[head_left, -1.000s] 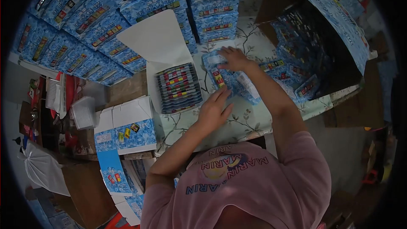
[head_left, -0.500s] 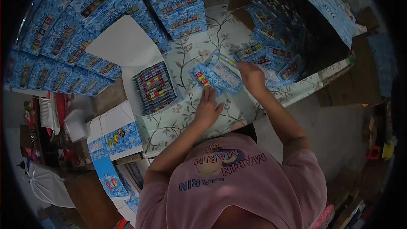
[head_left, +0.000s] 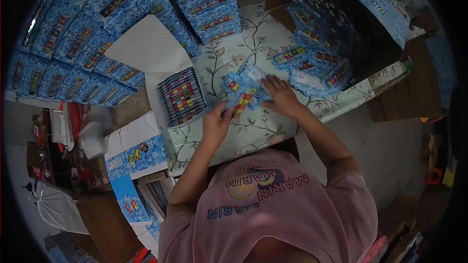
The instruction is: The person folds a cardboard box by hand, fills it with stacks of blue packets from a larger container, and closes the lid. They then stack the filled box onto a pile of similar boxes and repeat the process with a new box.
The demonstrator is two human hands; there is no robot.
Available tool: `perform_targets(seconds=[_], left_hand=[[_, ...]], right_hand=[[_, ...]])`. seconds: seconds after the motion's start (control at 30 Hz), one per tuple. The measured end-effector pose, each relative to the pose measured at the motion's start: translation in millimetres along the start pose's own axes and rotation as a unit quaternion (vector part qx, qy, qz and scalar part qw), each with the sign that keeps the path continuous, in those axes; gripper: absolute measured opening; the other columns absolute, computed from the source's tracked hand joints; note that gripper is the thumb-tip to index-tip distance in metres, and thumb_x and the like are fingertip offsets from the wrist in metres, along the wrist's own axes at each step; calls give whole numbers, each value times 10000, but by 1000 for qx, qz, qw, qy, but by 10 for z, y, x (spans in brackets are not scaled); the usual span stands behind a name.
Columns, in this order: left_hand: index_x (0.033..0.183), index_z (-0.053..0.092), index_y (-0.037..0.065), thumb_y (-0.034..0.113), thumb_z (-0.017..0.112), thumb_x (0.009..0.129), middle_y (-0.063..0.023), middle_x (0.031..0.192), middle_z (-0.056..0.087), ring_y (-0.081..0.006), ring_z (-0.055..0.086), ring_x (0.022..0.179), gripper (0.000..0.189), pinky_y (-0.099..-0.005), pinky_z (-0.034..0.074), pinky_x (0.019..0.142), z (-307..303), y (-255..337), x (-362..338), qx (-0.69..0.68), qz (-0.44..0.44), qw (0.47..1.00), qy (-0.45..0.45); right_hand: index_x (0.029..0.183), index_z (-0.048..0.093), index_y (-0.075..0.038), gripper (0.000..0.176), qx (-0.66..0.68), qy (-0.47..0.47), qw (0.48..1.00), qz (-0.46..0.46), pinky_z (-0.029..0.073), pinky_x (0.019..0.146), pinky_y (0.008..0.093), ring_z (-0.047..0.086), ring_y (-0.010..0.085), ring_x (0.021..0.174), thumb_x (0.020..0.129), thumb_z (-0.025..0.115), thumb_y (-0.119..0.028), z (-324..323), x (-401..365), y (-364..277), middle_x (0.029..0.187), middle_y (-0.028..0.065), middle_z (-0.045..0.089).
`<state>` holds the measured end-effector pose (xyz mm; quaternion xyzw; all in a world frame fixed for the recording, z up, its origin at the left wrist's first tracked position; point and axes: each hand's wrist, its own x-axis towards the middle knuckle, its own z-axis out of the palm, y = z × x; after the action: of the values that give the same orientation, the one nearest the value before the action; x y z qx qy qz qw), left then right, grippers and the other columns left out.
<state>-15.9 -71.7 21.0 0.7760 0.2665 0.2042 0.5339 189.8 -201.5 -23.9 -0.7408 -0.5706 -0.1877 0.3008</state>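
Observation:
My left hand (head_left: 216,122) pinches the edge of a blue packet (head_left: 243,102) with a red and yellow strip; the packet is lifted, tilted and slightly blurred. My right hand (head_left: 283,98) lies with its fingers stretched over another blue packet (head_left: 254,74), which shows its pale printed label. Partly under the lifted one lies a further packet (head_left: 231,83). To the left, an open white carton (head_left: 152,95) with its lid raised holds a row of packets (head_left: 183,96) packed on edge.
At the right, a large open cardboard box (head_left: 378,56) lies on its side with many packets spilling out. Blue printed cartons (head_left: 73,39) are stacked at the back left. A flowered cloth (head_left: 214,61) covers the table. Flattened cartons (head_left: 141,153) sit at the left edge.
My left hand has drawn back to the left and raised a packet that lay flat under its fingers. My right hand has moved left and down onto the packets.

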Motion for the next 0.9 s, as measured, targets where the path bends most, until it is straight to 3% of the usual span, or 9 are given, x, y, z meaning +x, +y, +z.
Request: perform_targets(seconds=[0.07,0.17,0.23,0.3,0.43,0.5,0.63,0.8,0.9], left_hand=[[873,629,61,116,593,833,-33,758,645,-223,611,626,77,-323,457,541,-103,-22,-127,175,51,983,-31],[866,637,80,96,622,779,-85,889,646,-294,621,749,90,-346,482,624,-133,-53,-172,237,142,957,-85],[849,633,72,84,645,751,-108,1030,611,-297,604,859,99,-365,479,717,-92,68,-165,363,325,873,35],[854,629,64,73,651,738,-120,1076,588,-299,593,893,119,-368,470,738,-61,59,-151,357,318,877,39],[896,617,48,64,668,718,-135,1034,590,-307,587,877,186,-374,463,739,-15,-216,-149,260,179,946,-74],[910,613,45,66,670,717,-133,988,591,-311,584,853,203,-375,462,734,32,-221,-155,235,164,956,-59],[900,611,43,78,683,707,-126,899,589,-319,576,846,208,-380,459,738,35,-159,-166,150,33,988,-20],[886,617,46,91,704,695,-122,935,596,-302,573,922,215,-378,466,733,2,48,9,296,234,926,13],[880,616,45,96,696,703,-106,921,593,-297,573,907,201,-375,472,712,95,159,104,354,353,865,34]], right_hand=[[1033,595,-32,237,-51,-3,997,-54,487,676,363,607,313,769,807,584,-103,24,-49,58,848,164,623],[955,588,-25,164,119,42,981,150,478,611,358,621,259,714,794,559,-32,-83,86,12,776,155,593],[937,592,-26,138,257,-51,953,155,472,605,349,615,250,689,805,553,-30,-148,97,-200,761,146,594],[941,598,-2,159,360,-300,874,128,467,617,273,626,198,701,869,550,-136,-292,178,-346,810,131,624],[934,606,-2,277,339,-253,879,222,473,656,316,619,224,726,807,639,-245,178,399,-208,846,129,623],[892,608,-6,409,-22,-198,971,131,472,682,364,605,248,764,711,710,-358,429,559,-169,837,119,615],[889,595,-13,486,-50,-261,961,80,469,698,388,594,269,801,639,742,-404,646,676,-188,809,112,608],[859,574,-35,248,353,-306,878,108,448,644,326,573,229,711,729,692,-210,425,713,-237,766,97,592],[839,559,-34,155,371,-401,836,64,435,628,313,556,210,682,772,650,-141,-110,698,-346,747,86,588]])
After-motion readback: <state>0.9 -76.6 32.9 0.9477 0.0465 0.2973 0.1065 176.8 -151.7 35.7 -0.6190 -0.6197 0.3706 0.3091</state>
